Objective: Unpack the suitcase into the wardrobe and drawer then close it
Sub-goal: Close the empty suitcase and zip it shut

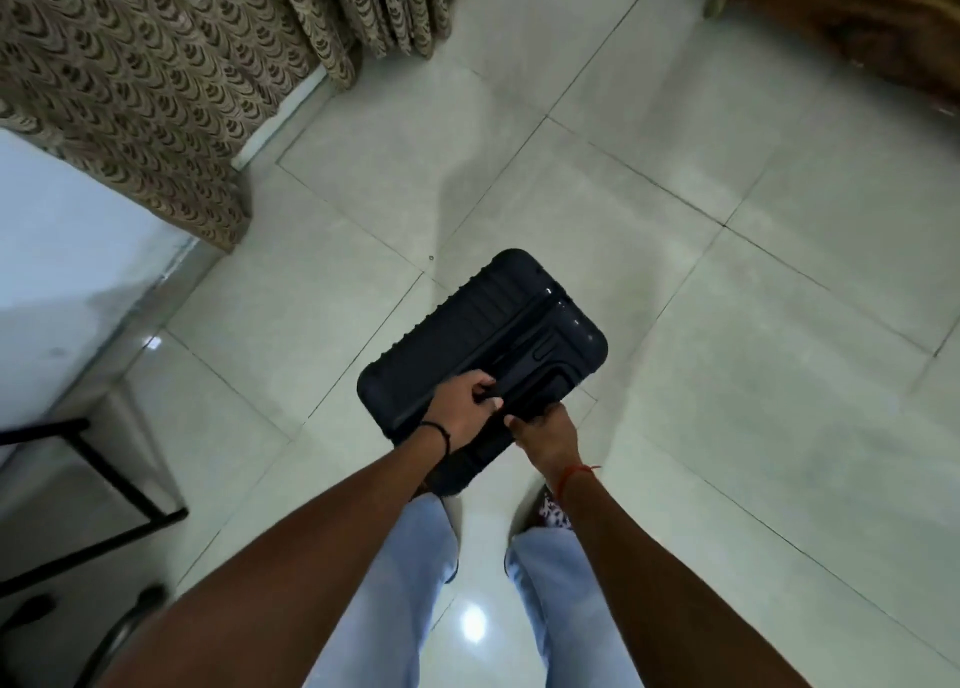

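A black hard-shell suitcase (498,323) stands closed on the tiled floor right in front of my feet, seen from above. My left hand (460,406) grips the top of the case, fingers curled around the handle area. My right hand (545,435) holds the near top edge of the case beside it, fingers curled over the rim. Both wrists wear thread bands. No wardrobe or drawer shows in this view.
Patterned beige curtains (135,89) hang at the upper left. A white surface (57,261) and a black metal frame (104,484) stand at the left. Dark wooden furniture (852,16) fills the upper right corner. Pale floor tiles (753,297) stretch to the right.
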